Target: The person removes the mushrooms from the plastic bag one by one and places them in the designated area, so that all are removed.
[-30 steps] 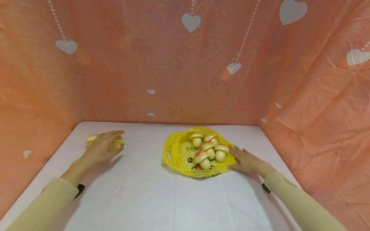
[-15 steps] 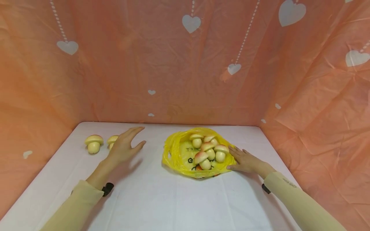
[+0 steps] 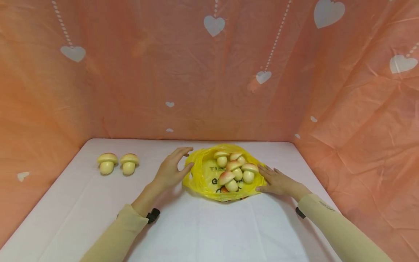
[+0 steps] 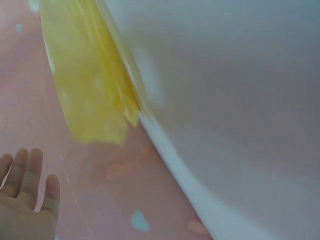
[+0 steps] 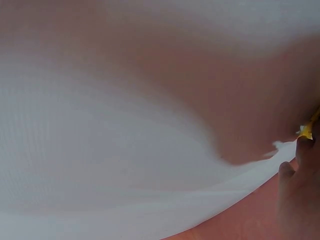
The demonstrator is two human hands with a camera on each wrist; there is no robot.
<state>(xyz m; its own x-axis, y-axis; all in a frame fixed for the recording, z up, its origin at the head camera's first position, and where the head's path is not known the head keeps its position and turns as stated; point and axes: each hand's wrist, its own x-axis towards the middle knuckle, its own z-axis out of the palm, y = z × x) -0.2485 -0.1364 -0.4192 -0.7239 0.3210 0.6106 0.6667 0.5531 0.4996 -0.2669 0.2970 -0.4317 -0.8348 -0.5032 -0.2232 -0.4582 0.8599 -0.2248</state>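
Observation:
An open yellow plastic bag [image 3: 211,194] lies on the white table, with several mushrooms [image 3: 234,169] inside it. They have cream stems and reddish-tinged caps. My left hand [image 3: 171,169] is at the bag's left edge, thumb and fingers spread apart with nothing between them; in the left wrist view its straight fingers [image 4: 31,182] show beside the yellow bag [image 4: 87,75]. At the bag's right edge my right hand [image 3: 281,182] rests with its fingers straight. Only part of the right hand [image 5: 300,195] shows in the right wrist view, next to a sliver of yellow.
Two more mushrooms, one at the far left [image 3: 107,163] and one beside it [image 3: 129,163], stand side by side on the white table [image 3: 216,233]. An orange-pink cloth [image 3: 203,83] with white hearts rises behind the table and along both sides.
My left hand has moved right, from over the two mushrooms at the left to the bag's left edge, uncovering them. My right hand has stayed at the bag.

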